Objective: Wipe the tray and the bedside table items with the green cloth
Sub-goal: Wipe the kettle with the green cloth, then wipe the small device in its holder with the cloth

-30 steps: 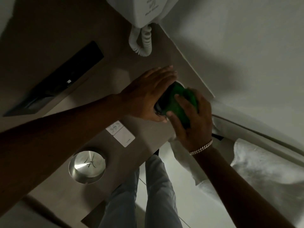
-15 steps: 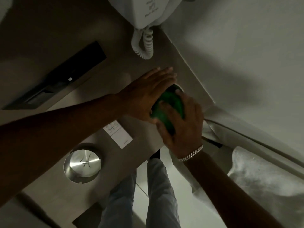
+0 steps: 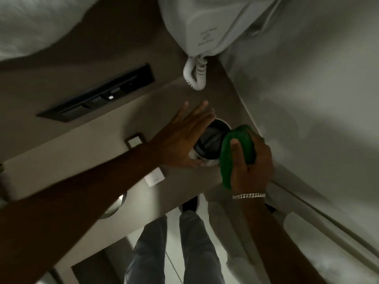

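A round dark object with a ridged top (image 3: 211,140) stands on the grey-brown bedside table (image 3: 102,156), near its right edge. My left hand (image 3: 182,138) lies against its left side with the fingers stretched out. My right hand (image 3: 250,162) is closed on the bunched green cloth (image 3: 231,154), which presses on the object's right side. A silver bracelet sits on my right wrist. No tray can be made out.
A white telephone (image 3: 207,27) with a coiled cord (image 3: 194,72) stands at the table's back. A black switch panel (image 3: 98,97), a small square switch (image 3: 134,141), a white card (image 3: 154,177) and a shiny metal disc (image 3: 114,206) lie to the left. White bedding (image 3: 317,99) fills the right.
The green cloth has slid off the top of the round object to its right side, uncovering the dark ridged top. My left hand stays against the object. The camera has shifted.
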